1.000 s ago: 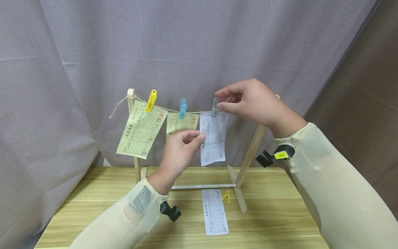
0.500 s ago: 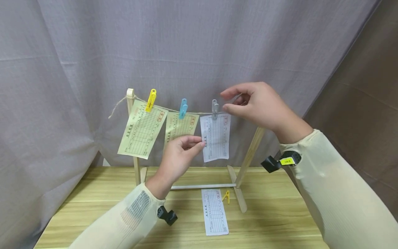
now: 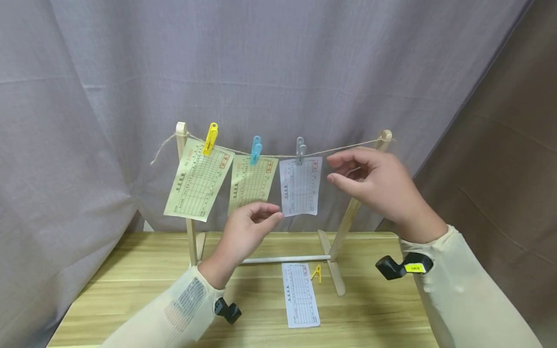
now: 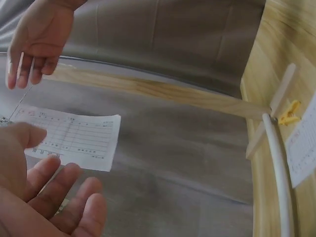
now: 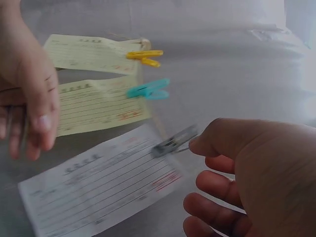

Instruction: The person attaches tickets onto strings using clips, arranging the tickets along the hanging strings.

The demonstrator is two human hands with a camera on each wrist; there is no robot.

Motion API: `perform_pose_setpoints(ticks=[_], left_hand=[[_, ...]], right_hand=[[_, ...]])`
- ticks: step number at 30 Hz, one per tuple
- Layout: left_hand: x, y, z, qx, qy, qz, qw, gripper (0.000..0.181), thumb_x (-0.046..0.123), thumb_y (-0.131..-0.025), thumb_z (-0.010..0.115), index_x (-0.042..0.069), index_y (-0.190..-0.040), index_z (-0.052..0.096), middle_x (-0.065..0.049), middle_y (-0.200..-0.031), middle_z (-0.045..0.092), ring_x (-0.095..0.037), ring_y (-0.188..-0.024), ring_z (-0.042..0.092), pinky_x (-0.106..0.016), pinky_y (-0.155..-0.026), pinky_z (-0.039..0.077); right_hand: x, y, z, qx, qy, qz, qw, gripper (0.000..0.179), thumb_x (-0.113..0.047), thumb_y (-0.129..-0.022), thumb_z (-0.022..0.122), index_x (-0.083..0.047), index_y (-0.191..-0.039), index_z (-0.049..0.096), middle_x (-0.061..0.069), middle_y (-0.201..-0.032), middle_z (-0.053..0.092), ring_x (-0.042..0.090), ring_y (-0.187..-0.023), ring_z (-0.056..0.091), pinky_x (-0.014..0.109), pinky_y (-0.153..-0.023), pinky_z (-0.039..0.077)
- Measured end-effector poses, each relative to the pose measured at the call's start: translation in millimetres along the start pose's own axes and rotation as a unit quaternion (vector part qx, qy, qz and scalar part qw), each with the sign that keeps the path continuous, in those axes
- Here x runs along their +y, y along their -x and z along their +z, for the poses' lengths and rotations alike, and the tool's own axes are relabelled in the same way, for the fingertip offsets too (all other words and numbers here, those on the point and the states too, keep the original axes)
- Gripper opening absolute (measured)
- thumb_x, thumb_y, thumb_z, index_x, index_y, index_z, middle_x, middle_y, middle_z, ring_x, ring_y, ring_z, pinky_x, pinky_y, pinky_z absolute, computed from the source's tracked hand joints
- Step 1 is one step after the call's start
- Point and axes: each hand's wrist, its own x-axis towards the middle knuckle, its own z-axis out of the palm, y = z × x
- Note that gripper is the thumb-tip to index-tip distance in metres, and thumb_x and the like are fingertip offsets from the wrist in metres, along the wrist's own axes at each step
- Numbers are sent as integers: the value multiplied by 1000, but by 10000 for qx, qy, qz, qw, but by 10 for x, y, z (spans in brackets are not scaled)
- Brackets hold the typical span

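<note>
A white printed slip (image 3: 300,193) hangs from the string under a clear grey clothespin (image 3: 300,152). My left hand (image 3: 245,229) is by the slip's lower left corner, its fingers loosely bent around nothing. To the right of the slip, my right hand (image 3: 378,186) is held in the air, thumb and fingers apart. Further left on the string hang a yellow slip (image 3: 196,186) under a yellow clothespin (image 3: 211,139) and another yellow slip (image 3: 250,181) under a blue clothespin (image 3: 256,151). The left hand covers the second yellow slip's lower part.
The string runs between two posts of a wooden stand (image 3: 344,232) with a white crossbar (image 3: 287,259). On the wooden table (image 3: 383,299) lie another white slip (image 3: 301,297) and a yellow clothespin (image 3: 316,274). A grey curtain (image 3: 278,67) hangs behind.
My right hand has let go of the clear clothespin and moved right and down. The left hand has left the white slip, dropping a little. The slip now hangs freely from the string.
</note>
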Motion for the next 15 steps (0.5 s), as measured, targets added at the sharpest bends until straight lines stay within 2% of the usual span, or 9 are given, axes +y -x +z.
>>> perform_pose_setpoints(ticks=[4, 7, 13, 15], left_hand=[[-69, 63, 16, -224, -313, 8, 9993, 29, 43, -99, 87, 30, -125, 81, 12, -119, 81, -15, -109, 77, -42, -96, 64], [-128, 102, 43, -344, -520, 41, 9980, 34, 46, -98, 88, 34, -129, 79, 12, -128, 78, -16, -119, 74, -45, -103, 62], [-311, 154, 127, -360, -1016, 314, 9937, 45, 46, -95, 90, 33, -136, 76, 7, -142, 71, -20, -133, 67, -51, -109, 59], [-381, 167, 158, -354, -1161, 320, 9921, 50, 48, -94, 90, 33, -139, 75, 7, -145, 69, -23, -136, 66, -54, -112, 57]], right_hand=[[172, 136, 113, -155, 3, 148, 9998, 29, -28, -100, 88, -22, -128, 83, -2, -117, 82, 14, -100, 74, 15, -86, 57], [286, 226, 203, -193, -50, 299, 9994, 29, -29, -100, 88, -23, -127, 83, -3, -117, 81, 15, -101, 74, 16, -87, 58], [500, 426, 416, -211, -139, 566, 9981, 26, -29, -100, 89, -23, -125, 83, -3, -117, 82, 15, -101, 75, 20, -87, 60], [574, 495, 501, -247, -160, 659, 9974, 26, -29, -100, 89, -22, -124, 83, -2, -116, 82, 15, -101, 76, 22, -88, 61]])
